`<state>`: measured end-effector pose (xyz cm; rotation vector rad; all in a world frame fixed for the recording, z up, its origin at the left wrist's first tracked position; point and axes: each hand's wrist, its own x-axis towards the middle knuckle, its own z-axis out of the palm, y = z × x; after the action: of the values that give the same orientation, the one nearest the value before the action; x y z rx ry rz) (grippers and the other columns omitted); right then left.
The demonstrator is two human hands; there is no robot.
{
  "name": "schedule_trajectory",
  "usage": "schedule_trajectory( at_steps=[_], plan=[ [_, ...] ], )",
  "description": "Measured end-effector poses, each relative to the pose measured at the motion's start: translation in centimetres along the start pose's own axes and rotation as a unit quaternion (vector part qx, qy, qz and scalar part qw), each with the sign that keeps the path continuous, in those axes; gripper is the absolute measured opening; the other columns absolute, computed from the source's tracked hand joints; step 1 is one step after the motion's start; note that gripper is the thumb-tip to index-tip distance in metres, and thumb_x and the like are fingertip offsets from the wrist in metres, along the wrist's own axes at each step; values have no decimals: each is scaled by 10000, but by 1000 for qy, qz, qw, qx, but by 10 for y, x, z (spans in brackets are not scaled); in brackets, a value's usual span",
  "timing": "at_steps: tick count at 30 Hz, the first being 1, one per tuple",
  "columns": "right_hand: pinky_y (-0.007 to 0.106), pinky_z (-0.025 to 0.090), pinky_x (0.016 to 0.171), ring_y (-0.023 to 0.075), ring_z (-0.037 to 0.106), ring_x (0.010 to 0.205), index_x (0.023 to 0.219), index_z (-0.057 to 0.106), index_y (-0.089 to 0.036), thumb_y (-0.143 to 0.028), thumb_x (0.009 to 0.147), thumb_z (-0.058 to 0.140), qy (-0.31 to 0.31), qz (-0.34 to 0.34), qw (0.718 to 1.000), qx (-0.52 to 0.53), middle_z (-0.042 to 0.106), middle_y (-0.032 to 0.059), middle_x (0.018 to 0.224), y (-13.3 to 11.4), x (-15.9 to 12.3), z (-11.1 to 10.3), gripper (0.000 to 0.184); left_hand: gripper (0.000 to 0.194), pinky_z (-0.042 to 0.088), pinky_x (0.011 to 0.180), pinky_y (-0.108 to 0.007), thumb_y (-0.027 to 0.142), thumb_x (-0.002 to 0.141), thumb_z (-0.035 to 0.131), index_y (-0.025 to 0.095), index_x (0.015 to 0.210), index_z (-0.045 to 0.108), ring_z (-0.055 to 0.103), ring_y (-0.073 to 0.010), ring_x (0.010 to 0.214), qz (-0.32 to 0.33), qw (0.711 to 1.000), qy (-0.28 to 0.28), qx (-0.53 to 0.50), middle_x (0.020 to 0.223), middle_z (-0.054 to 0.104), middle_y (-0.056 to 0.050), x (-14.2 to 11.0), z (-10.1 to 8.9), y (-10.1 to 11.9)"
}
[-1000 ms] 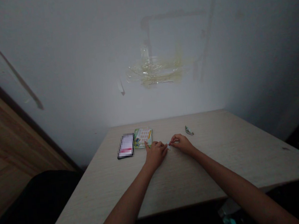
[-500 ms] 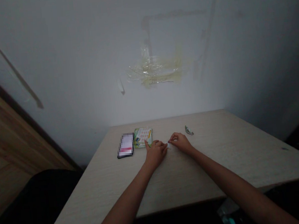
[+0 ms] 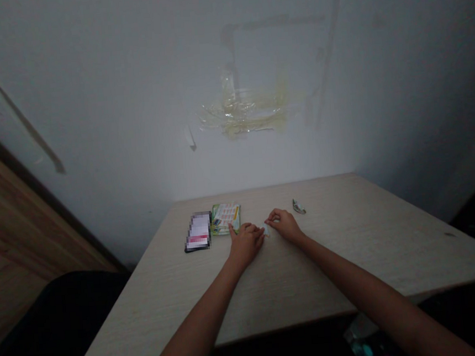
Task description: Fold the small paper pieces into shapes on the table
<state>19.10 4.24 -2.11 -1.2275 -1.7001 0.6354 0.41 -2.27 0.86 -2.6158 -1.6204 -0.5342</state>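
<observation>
So my forearms come in low over the pale wooden table (image 3: 313,287), one from each side, and both hands end up close together with one tiny thing in the gap. That's the small pale scrap (image 3: 266,231), flat on the tabletop, right off my left hand's (image 3: 246,242) fingertips and just nearside of my right hand's (image 3: 284,225) fingertips. As far as I can make out, its long axis runs away from me, so the far end points up toward the right hand. It's small and dim, so don't quote me.

Nearer hand is the left: palm down, fingers loosely spread, thumb out to the side, fingertips apparently touching the scrap's left edge. My right has thumb and fingers bunched at the far end, but I honestly can't tell if the tips meet or have any edge between them.

Beyond the left thumb there's the green-edged printed packet (image 3: 226,215), and left of that, just beside it, my phone (image 3: 198,232). Past the right knuckles, a bit to the right, sits the little crumpled wrapper (image 3: 299,206). Farthest out, ahead of both hands, is the wall with yellowed tape (image 3: 253,122).
</observation>
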Motion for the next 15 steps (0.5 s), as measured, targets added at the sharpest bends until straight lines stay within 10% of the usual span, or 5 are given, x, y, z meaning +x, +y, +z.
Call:
schedule_trajectory(
  at_steps=[15],
  plan=[
    [324,511,793,184,678,773,754,629,-184,-328,682,707,-38,4,998,47,687,35,788,2,-4,-4,179,341,31,1077,-740,418,967,391,356,1236,593,488,-235,1179,5,1000,-6,2,1163,645,-36,-1,0,1]
  ],
)
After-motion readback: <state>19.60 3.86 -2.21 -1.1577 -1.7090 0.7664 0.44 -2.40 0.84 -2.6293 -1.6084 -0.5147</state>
